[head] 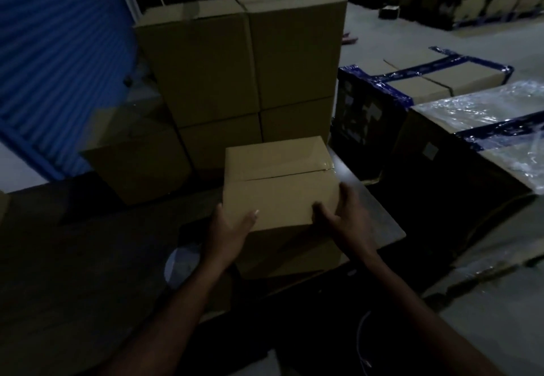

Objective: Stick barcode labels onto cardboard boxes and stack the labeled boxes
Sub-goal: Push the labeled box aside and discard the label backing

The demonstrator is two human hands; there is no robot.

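A dim warehouse seen from a head camera looking down at two bare forearms. Both hands hold a small cardboard box [279, 181] with a taped top seam, near the middle of the view above a dark table [88, 258]. The left hand [228, 230] grips the box's near left corner, thumb lying on the top. The right hand [343, 218] grips the near right corner, thumb on top and fingers curled round the side. Just behind the box stands a tall stack of larger cardboard boxes [244, 60], blocking the way ahead, with a lower box [138, 157] to its left. At right sit cartons bound with blue tape [435, 78] and a plastic-wrapped load [485, 122]. A blue roller shutter [59, 51] fills the upper left.
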